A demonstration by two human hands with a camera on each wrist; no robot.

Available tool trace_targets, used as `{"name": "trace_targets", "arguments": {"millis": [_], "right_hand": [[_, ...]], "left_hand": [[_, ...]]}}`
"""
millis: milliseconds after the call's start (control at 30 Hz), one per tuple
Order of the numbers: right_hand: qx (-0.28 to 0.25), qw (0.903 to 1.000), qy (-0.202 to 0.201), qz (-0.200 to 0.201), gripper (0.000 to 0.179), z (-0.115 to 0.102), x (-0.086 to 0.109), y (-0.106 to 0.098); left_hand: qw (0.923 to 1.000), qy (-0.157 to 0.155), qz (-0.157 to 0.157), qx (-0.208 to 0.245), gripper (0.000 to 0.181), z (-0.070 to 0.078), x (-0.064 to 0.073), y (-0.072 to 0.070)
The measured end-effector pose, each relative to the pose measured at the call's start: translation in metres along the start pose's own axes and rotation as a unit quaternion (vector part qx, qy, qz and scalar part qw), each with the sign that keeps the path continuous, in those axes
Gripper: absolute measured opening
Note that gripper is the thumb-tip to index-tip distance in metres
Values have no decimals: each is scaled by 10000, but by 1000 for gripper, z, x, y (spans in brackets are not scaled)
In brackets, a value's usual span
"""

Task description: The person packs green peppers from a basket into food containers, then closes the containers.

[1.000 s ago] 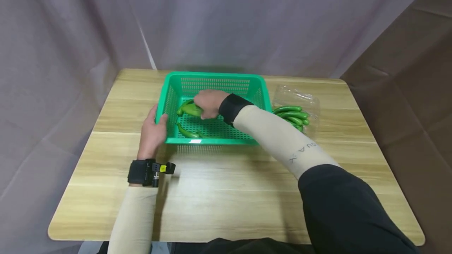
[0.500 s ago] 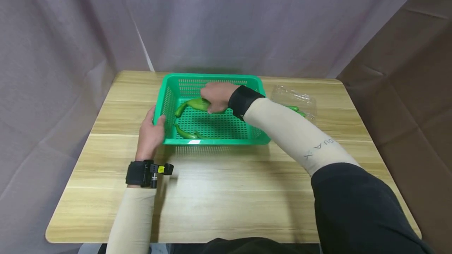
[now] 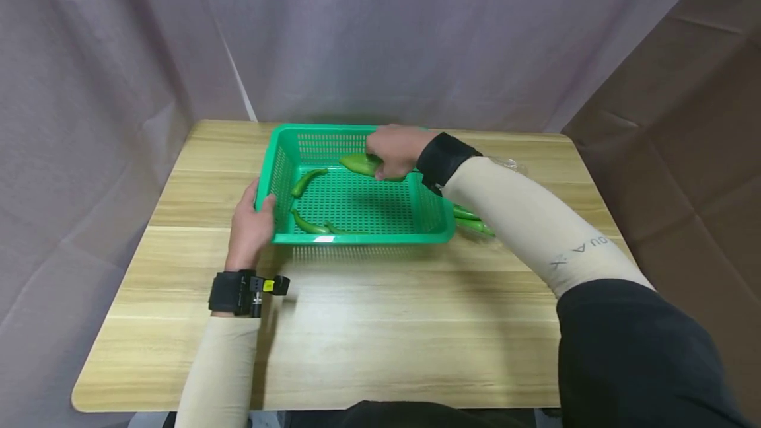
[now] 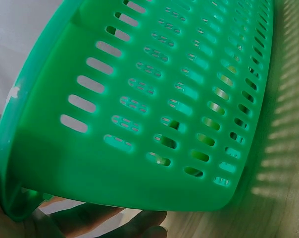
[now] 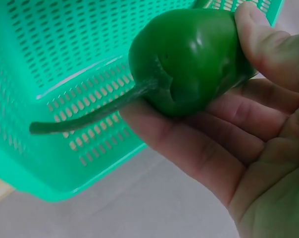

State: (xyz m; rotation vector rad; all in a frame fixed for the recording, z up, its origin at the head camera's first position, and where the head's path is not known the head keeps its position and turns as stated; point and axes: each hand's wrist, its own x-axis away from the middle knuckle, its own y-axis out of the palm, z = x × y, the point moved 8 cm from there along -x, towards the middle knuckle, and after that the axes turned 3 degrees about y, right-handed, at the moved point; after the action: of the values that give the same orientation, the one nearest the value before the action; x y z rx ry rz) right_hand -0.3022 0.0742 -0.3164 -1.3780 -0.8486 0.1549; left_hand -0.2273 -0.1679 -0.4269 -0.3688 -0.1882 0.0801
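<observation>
A green plastic basket (image 3: pixel 357 239) with slotted walls stands on the table. My left hand (image 3: pixel 250 226) grips its left rim, thumb over the edge; in the left wrist view some of the fingers (image 4: pixel 144 220) show below the basket's wall (image 4: pixel 90 168). Above the basket's back right part, my right hand (image 3: pixel 399 150) holds a large green pepper (image 3: pixel 359 164). The right wrist view shows that pepper (image 5: pixel 189 59) between thumb and fingers, its long stem sticking out. On the basket floor lie a curved green pepper (image 3: pixel 306 182) at the left and two slim ones (image 3: pixel 308 223) along the front.
Right of the basket are several slim green peppers (image 3: pixel 470 216), partly hidden behind my right forearm (image 3: pixel 523 216). A bit of clear plastic packaging (image 3: pixel 510 165) shows beyond the forearm. The wooden table (image 3: pixel 357 335) has grey curtains (image 3: pixel 386 38) behind it.
My right hand has lifted the large pepper and carried it rightward, away from the curved pepper, which stays on the basket floor. My left hand keeps its hold on the rim.
</observation>
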Motion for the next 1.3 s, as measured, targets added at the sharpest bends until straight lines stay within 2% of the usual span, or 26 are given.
{"name": "trace_targets", "arguments": {"millis": [100,233,300,433,500,600,767,867,1067,1300], "right_hand": [[62,9999,68,74,29,10,9,-3],[47,9999,81,55,17,23,23,-4],[9,9999,126,16,17,30,31,-4],[-83,9995,265,-148,43,49,50,0],[-38,9995,281,-146,49,59,60,3],[18,9996,280,-19,44,72,74,9],[-293,9985,428,169,29,94,103,22],[-415,9973,593,147,30,108,116,33],[-592,9954,754,58,26,122,127,50],[-581,9940,909,-174,26,126,130,75]], "left_hand": [[10000,51,13,9,59,1,-1,0],[9999,101,34,-18,58,1,-3,0],[9999,126,38,-26,58,1,-3,0],[9999,137,9,-53,58,1,-4,-1],[9999,119,-19,-53,59,2,-4,-1],[9999,98,-62,-52,59,3,-3,0],[9999,88,-61,-91,60,3,-3,-1],[9999,31,-91,-55,60,3,-3,-3],[9999,0,-127,7,60,1,-3,-6],[10000,-4,-91,23,60,-2,-5,-6]]}}
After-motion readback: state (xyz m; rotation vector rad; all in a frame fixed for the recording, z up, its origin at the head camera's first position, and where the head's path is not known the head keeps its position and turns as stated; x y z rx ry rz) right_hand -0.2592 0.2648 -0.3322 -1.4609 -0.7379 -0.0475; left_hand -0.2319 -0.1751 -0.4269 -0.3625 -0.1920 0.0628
